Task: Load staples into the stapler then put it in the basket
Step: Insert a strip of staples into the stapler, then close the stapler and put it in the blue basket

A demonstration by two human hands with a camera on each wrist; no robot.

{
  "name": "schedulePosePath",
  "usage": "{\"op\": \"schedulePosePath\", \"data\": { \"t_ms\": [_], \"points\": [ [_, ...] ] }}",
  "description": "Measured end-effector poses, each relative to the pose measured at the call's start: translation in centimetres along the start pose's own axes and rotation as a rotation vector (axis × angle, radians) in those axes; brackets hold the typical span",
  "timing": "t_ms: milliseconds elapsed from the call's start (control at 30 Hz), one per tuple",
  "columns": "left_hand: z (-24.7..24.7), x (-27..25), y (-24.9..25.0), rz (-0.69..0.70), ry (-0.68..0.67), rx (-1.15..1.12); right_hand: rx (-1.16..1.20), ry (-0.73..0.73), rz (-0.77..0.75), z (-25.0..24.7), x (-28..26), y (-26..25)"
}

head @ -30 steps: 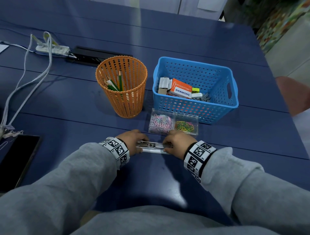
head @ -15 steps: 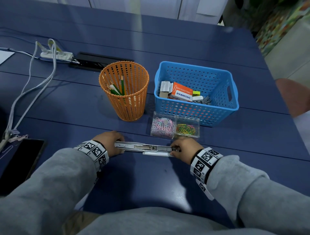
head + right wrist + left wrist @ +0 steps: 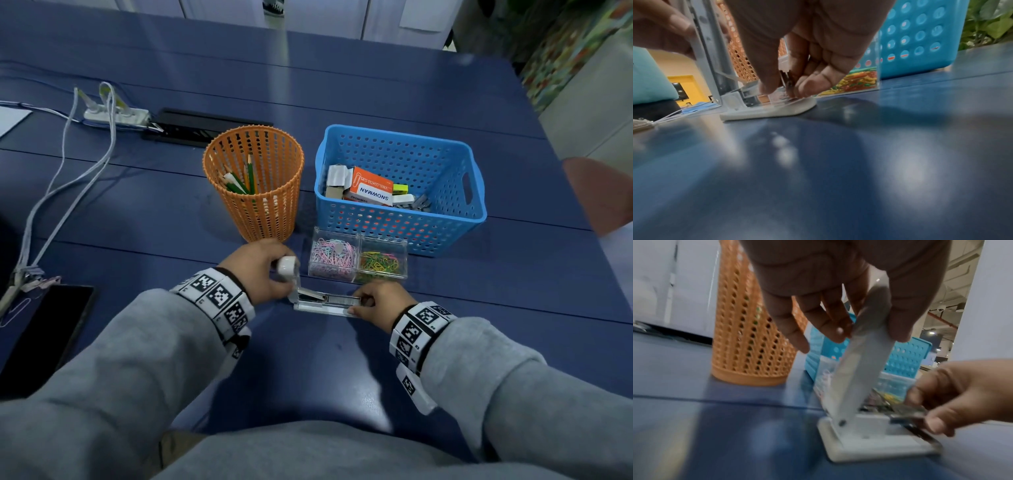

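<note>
White plastic and bright metal make up the stapler, which lies on the blue tabletop just in front of the person. Its base sits flat, and its top arm is lifted up almost straight from the hinge at the left end. The left hand holds the tip of this raised arm, with the thumb on one side and the fingers on the other, so its grip is clamped on the arm. The right hand is at the other end of the stapler; its thumb and fingers are curled together and pinch the front of the metal staple channel. I cannot tell if staples are already inside.

Just behind the stapler stands a clear box with two compartments of coloured paper clips. Behind this box is the blue basket, with an orange carton and other small things inside. To its left stands an orange mesh cup with pencils. A dark phone lies at the far left.
</note>
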State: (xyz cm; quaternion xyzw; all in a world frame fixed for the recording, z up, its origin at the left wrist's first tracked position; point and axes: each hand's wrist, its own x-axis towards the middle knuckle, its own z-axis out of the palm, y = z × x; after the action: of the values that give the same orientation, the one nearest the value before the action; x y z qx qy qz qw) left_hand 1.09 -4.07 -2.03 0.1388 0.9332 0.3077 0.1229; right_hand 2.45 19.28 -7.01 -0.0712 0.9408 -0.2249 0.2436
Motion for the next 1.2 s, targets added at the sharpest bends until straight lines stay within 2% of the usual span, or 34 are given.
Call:
{"op": "schedulePosePath", "data": {
  "t_ms": [267,400,533,667,900,1000,1200],
  "points": [
    [5.4,1.6,2.0,-0.012,-0.252,-0.065,0.115,-0.003,0.074,0.5,0.1,0.3],
    [7.2,2.0,2.0,-0.028,-0.296,-0.054,0.129,0.044,0.049,0.9,0.0,0.9],
    [7.6,2.4,1.7,-0.06,-0.33,0.079,0.236,0.071,0.065,1.3,-0.6,1.8],
    [7.3,2.6,1.4,-0.077,-0.339,0.183,0.362,0.06,0.019,1.5,-0.8,2.0],
    [6.9,2.7,1.5,-0.076,-0.341,0.261,0.291,0.041,-0.032,1.8,-0.8,2.0],
    [6.6,2.5,1.9,-0.069,-0.342,0.244,0.367,0.005,-0.05,1.6,-1.2,2.1],
    [4.8,2.1,3.3,0.003,-0.203,0.206,0.597,0.023,-0.081,-0.7,-2.0,1.6]
  ]
}}
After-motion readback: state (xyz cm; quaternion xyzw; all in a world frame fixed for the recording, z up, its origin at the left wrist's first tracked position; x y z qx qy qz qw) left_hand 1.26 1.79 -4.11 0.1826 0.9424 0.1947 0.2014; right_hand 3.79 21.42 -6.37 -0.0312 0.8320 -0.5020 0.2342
